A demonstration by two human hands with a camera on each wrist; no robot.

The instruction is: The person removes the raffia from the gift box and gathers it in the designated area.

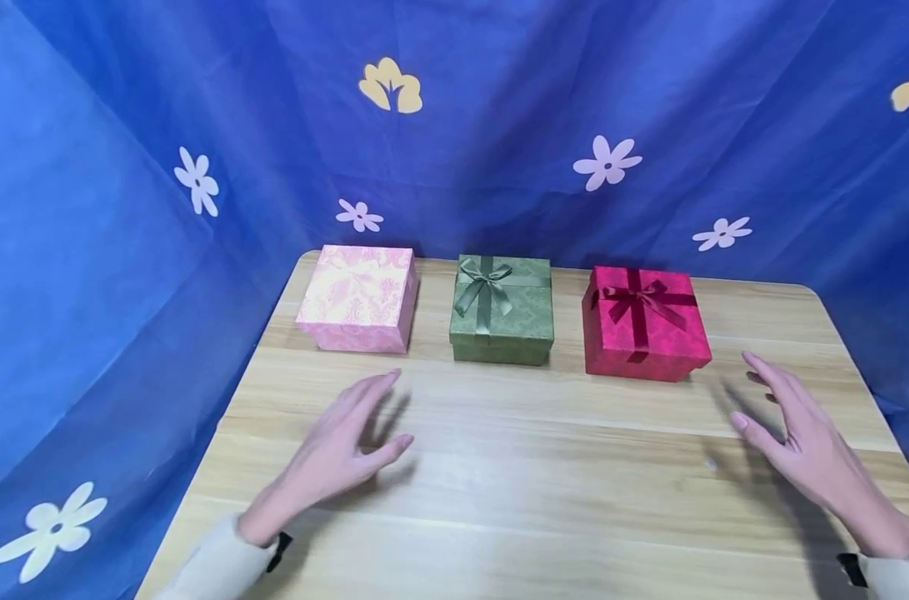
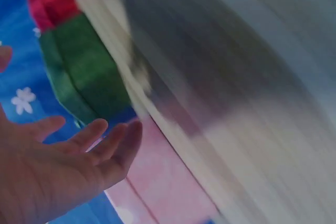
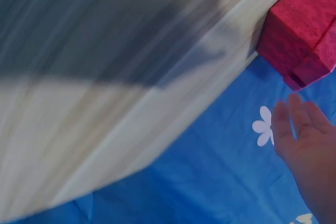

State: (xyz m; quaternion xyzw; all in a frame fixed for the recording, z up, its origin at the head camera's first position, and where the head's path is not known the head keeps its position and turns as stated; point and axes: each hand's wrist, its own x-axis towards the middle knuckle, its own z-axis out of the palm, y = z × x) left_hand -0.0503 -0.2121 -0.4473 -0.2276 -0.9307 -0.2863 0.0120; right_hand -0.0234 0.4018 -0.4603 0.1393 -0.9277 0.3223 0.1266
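Head: both hands [image 1: 330,450] [image 1: 808,446] (loosely spread) midair

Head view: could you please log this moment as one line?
left hand: empty, near pink box; right hand: empty, near red box; green box: middle, untouched

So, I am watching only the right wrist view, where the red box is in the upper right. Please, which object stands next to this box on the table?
Observer: A green box stands next to the red box.
Operator: Thank you. Is there also a third box?
Observer: Yes, a pink box, at the left end of the row in the head view.
Operator: And is the left grip holding anything?
Observer: No, the left grip holds nothing.
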